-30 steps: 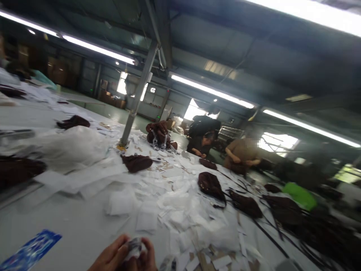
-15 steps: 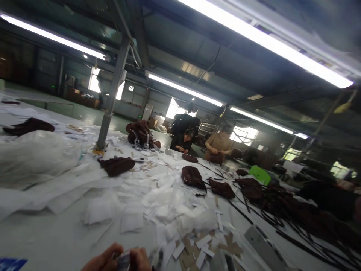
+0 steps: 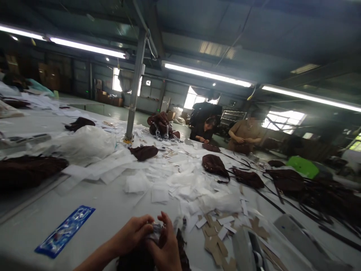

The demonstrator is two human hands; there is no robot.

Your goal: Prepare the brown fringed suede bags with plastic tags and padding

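My left hand [image 3: 137, 232] and my right hand [image 3: 167, 244] are close together at the bottom middle of the head view. Between their fingertips is a small, shiny grey-white piece [image 3: 155, 232], perhaps film-wrapped; its kind is unclear. Fingers of the left hand pinch it from the left. The thumb and fingers of the right hand close round it from the other side. Below the hands lies a dark item with gathered edges [image 3: 135, 261], mostly hidden by them and cut off by the frame. A small clear-grey bit [image 3: 182, 224] shows just right of the right hand.
Left of my hands lies a blue printed packet [image 3: 66, 231]. Cardboard scraps [image 3: 216, 239] and a grey device [image 3: 249, 250] are on the right. Dark brown bags [image 3: 214, 165] with straps and white paper [image 3: 160, 194] cover the table. A post [image 3: 137, 82] rises behind; two people work beyond.
The view has swung down and left, so my hands and the dark item show more fully and the whole blue packet is visible. Both hands stay at the grey-white piece.
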